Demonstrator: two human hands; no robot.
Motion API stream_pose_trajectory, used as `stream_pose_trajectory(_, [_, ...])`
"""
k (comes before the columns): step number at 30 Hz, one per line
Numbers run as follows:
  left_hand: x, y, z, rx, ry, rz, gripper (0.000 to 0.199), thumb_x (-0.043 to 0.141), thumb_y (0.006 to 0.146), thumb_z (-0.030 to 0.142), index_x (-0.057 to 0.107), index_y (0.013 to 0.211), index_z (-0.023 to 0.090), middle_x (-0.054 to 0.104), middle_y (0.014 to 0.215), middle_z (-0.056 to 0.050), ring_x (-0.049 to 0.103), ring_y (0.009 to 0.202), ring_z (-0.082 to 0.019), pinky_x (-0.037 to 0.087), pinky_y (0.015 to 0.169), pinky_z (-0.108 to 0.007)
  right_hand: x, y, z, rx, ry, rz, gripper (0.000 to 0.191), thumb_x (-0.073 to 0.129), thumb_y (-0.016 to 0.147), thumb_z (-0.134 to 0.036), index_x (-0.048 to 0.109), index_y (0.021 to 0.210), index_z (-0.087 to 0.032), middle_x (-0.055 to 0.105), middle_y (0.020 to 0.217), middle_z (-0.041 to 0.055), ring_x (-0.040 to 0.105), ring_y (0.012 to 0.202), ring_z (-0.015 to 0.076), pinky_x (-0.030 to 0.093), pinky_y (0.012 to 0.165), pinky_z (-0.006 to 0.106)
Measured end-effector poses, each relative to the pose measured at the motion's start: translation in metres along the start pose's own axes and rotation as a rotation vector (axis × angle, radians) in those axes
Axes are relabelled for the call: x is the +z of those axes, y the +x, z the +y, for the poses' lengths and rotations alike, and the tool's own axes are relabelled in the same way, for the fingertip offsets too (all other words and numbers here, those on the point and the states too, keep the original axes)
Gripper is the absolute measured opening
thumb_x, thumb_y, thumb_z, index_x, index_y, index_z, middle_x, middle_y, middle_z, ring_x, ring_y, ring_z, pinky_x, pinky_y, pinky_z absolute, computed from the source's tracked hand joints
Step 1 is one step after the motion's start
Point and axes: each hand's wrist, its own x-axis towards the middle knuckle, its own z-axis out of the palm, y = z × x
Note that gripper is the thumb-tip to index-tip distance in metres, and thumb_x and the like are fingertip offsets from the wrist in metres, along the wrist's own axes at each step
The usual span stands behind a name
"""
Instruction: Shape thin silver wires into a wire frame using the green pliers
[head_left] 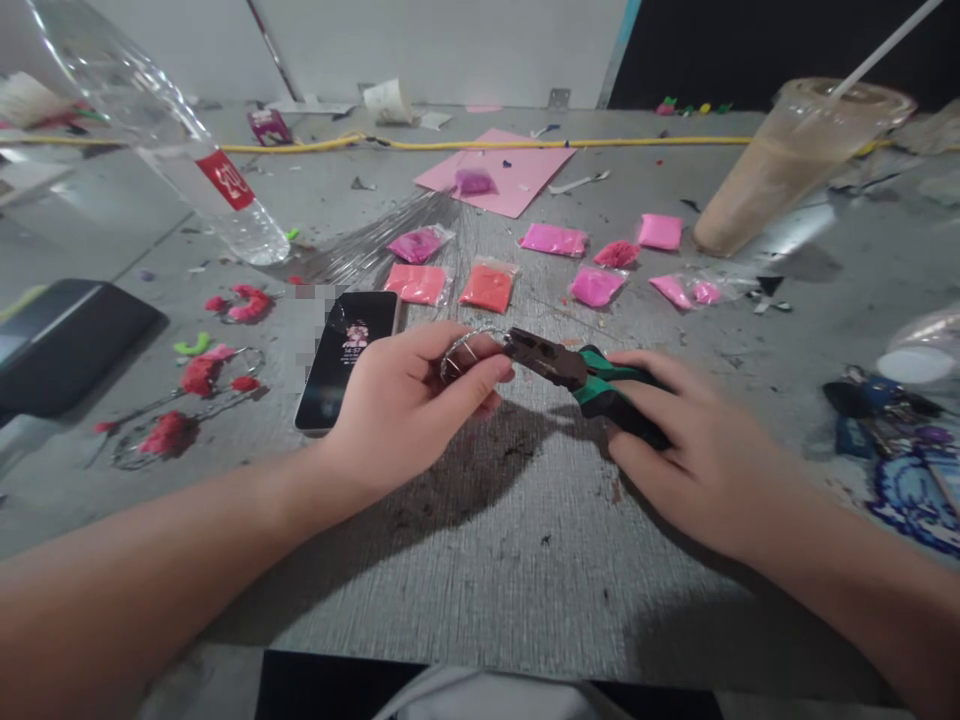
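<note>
Wire loop [466, 350]: thin, silvery, curled, above the table's [480, 560] centre.
Left hand [409, 400]: pinched the loop between thumb and fingers.
Right hand [694, 450]: closed around green-handled pliers [574, 368], whose tip met the loop.
Nearby: phone [347, 358] just left; pink packets [487, 285] beyond.

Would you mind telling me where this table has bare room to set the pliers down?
The widest bare patch of grey table lies below the left hand and right hand. Another lies right of the green-handled pliers. It is crowded around the pink sachets and black phone.
</note>
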Motion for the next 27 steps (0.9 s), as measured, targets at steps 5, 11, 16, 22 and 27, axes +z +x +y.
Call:
stream_pose_trajectory(5, [-0.003,0.005,-0.005,-0.023,-0.166,-0.132,0.018,0.068,0.099,0.030,0.065,0.083,0.021,0.062,0.068,0.001,0.056,0.054,-0.010,0.046,0.047,-0.023,-0.002,0.001,0.001,-0.017,0.034,0.018,0.027,0.056,0.096,-0.024,0.074,0.117,-0.023,0.069,0.139,0.0137,0.068,0.126,0.0336,0.057,0.107,0.053])
stream_pose_trajectory(11, [-0.004,0.007,-0.010,-0.060,-0.341,-0.189,0.022,0.064,0.103,0.037,0.061,0.087,0.023,0.058,0.073,-0.001,0.050,0.059,-0.012,0.041,0.049,-0.025,-0.004,0.001,0.001,-0.032,0.043,0.005,0.029,0.055,0.095,-0.022,0.075,0.118,-0.023,0.069,0.139,0.0127,0.069,0.126,0.0320,0.059,0.103,0.048])
stream_pose_trajectory(16, [-0.004,0.008,-0.012,-0.020,-0.365,-0.198,0.015,0.064,0.104,0.030,0.062,0.091,0.023,0.054,0.070,0.002,0.052,0.060,-0.011,0.040,0.051,-0.024,-0.004,0.000,0.001,-0.028,0.051,0.013,0.030,0.056,0.096,-0.023,0.075,0.119,-0.022,0.069,0.139,0.0122,0.069,0.126,0.0314,0.058,0.104,0.047])
stream_pose_trajectory(22, [-0.003,0.007,-0.010,-0.112,-0.482,-0.175,0.016,0.070,0.100,0.036,0.068,0.092,0.022,0.060,0.075,0.001,0.059,0.064,-0.011,0.043,0.051,-0.022,-0.003,0.000,0.003,-0.033,0.071,0.039,0.024,0.058,0.095,-0.021,0.075,0.112,-0.024,0.070,0.137,0.0105,0.072,0.122,0.0315,0.061,0.095,0.044])
stream_pose_trajectory(27, [-0.002,0.008,-0.006,-0.284,-0.600,-0.166,0.041,0.063,0.102,0.054,0.076,0.090,0.018,0.073,0.083,-0.008,0.063,0.065,-0.013,0.048,0.055,-0.024,-0.002,0.000,0.004,-0.018,0.066,0.097,0.021,0.058,0.097,-0.021,0.075,0.109,-0.025,0.073,0.132,0.0096,0.073,0.120,0.0304,0.062,0.097,0.044])
